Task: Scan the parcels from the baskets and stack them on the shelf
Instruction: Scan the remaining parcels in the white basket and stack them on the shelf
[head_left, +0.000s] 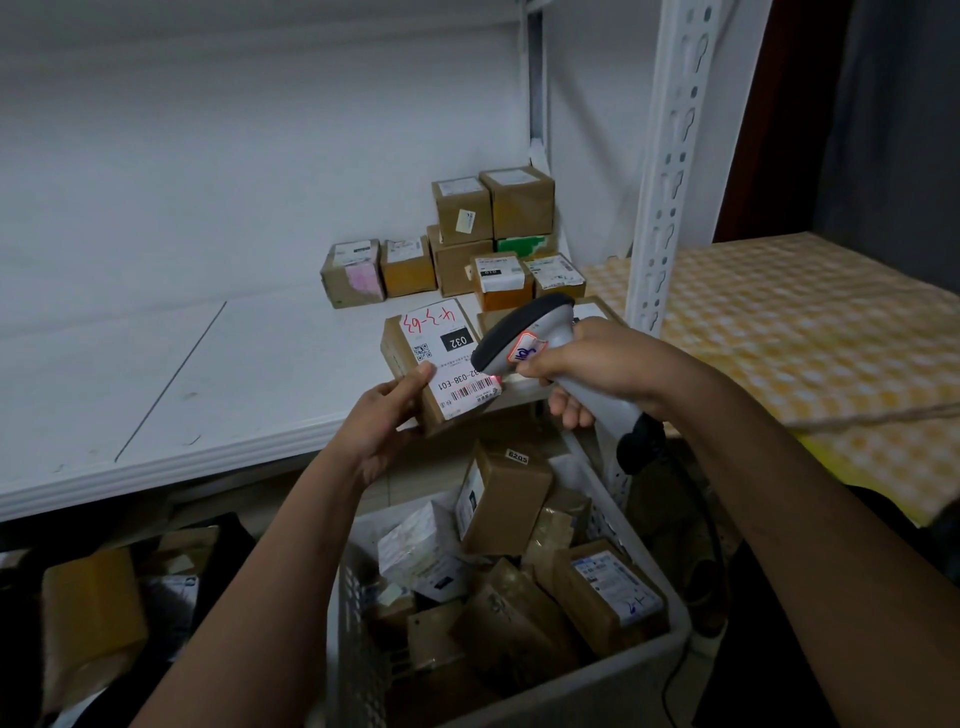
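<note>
A: Head view, start with the parcel (431, 358). Where is it?

B: Held up over the front edge of the shelf (234, 364), above the grey basket (524, 691). It's a small brown carton with a large white label facing up, red handwriting across the top, a black "032" patch, a QR code and a barcode at the near corner.

A: Who has it?

B: The left hand (387, 421) grips its near-left corner, thumb pressed on the label's edge, the other fingers curled underneath out of sight. The right hand (597, 369) is wrapped round the handle of the scanner (540, 338), whose dark head points left and down at the barcode. A red glow sits on the label right at the barcode, so I judge the scan is underway.

A: And the relation that matters next?

B: The box's long axis runs from the left hand away toward the shelf's back. The stacked parcels (483, 234) lie ahead and a little right, in the back corner by the white upright (670, 171). The left hand already carries the box, so I'd expect it to do the placing; the scanner head sits just beside the label's right edge and would need to clear first.

A: Anything else around?

B: More cartons heaped in the basket, another dark bin (93, 613) of parcels at left, and a yellow chequered cloth (805, 322) on the right.
</note>
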